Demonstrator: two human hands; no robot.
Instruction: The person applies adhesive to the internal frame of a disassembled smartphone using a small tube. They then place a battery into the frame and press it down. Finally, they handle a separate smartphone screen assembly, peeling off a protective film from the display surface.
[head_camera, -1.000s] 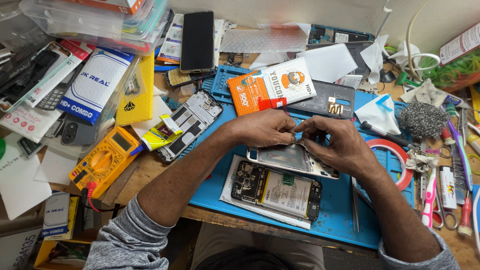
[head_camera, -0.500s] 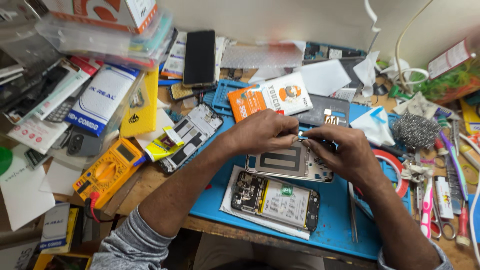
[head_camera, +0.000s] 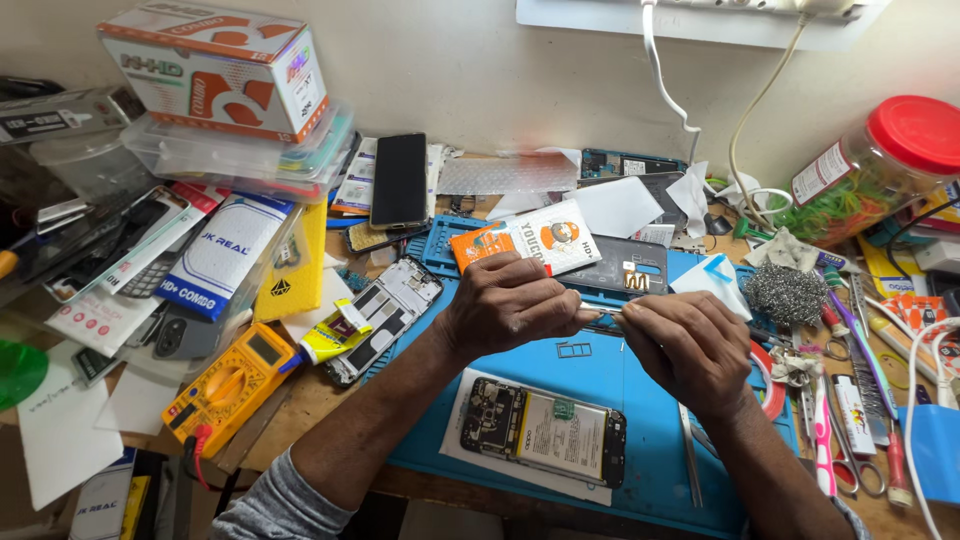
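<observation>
My left hand (head_camera: 505, 305) and my right hand (head_camera: 685, 350) meet over the blue work mat (head_camera: 590, 375). Between their fingertips they pinch a thin flat grey part (head_camera: 603, 310), seen edge-on; I cannot tell what kind of part it is. Just below the hands, an opened phone (head_camera: 545, 435) lies on a white sheet at the mat's front, its circuit board and battery showing. A dark phone back cover (head_camera: 630, 270) lies just behind the hands.
A yellow multimeter (head_camera: 230, 385) and a bare phone frame (head_camera: 385, 315) lie to the left. An orange-and-white packet (head_camera: 525, 245) and a black phone (head_camera: 400, 180) sit behind. Steel wool (head_camera: 785, 292), a red-lidded jar (head_camera: 880, 165) and hand tools (head_camera: 850, 420) crowd the right. Stacked boxes (head_camera: 215, 70) stand at the back left.
The flat phone panel that lay on the mat under my hands no longer lies there; my hands now hold a thin part edge-on. The view has tilted up towards the wall.
</observation>
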